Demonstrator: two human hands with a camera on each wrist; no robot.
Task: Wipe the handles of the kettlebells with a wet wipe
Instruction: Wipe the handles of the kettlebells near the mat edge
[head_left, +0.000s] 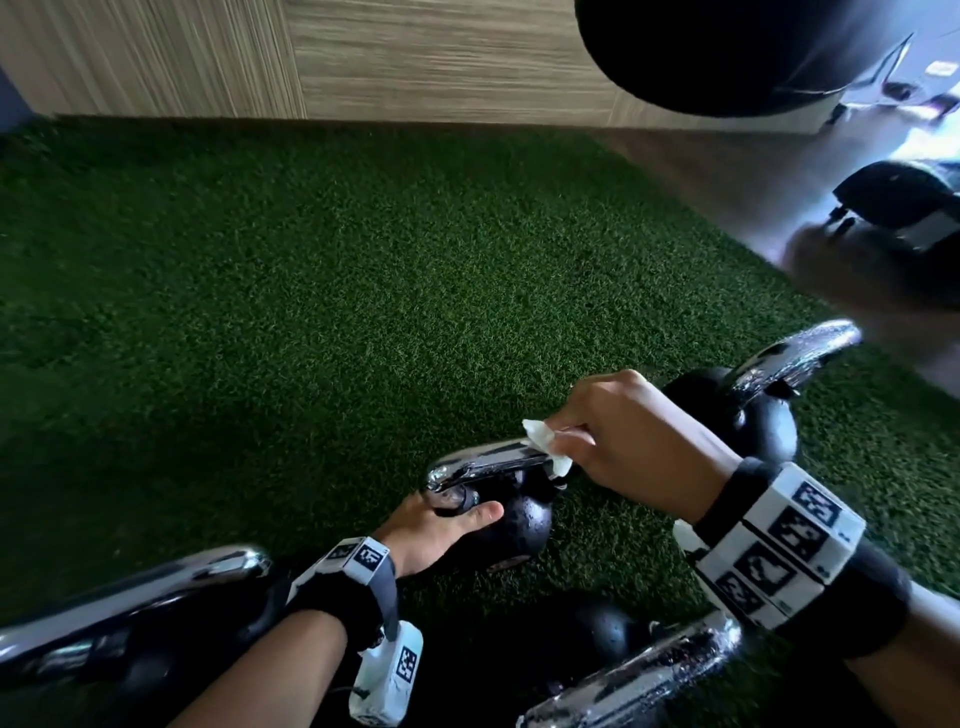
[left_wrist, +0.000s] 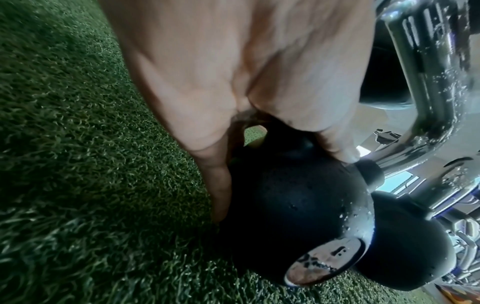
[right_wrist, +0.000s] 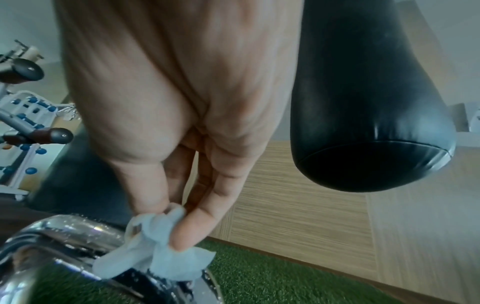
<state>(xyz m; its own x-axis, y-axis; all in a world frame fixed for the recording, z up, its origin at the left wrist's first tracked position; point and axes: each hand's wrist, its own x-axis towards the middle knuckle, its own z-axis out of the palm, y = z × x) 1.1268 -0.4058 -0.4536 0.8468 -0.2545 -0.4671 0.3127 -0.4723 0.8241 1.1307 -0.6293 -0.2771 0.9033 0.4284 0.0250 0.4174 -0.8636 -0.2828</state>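
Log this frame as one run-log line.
phase: wiping | right hand: pinches white wet wipe on chrome kettlebell handle | left hand: holds small black kettlebell body | surface: green turf

Middle kettlebell (head_left: 519, 519), black ball with a chrome handle (head_left: 485, 461), is tipped at a slant on the turf (head_left: 311, 312) and gripped by the left hand (head_left: 436, 530); its chrome base disc (left_wrist: 324, 261) is turned sideways; droplets are seen on the handle; a crumpled white wet wipe (head_left: 543, 441) is pressed to the handle's right end, pinched by the right hand (head_left: 628, 436); a second kettlebell (head_left: 753, 421) is parked just behind, to the right.
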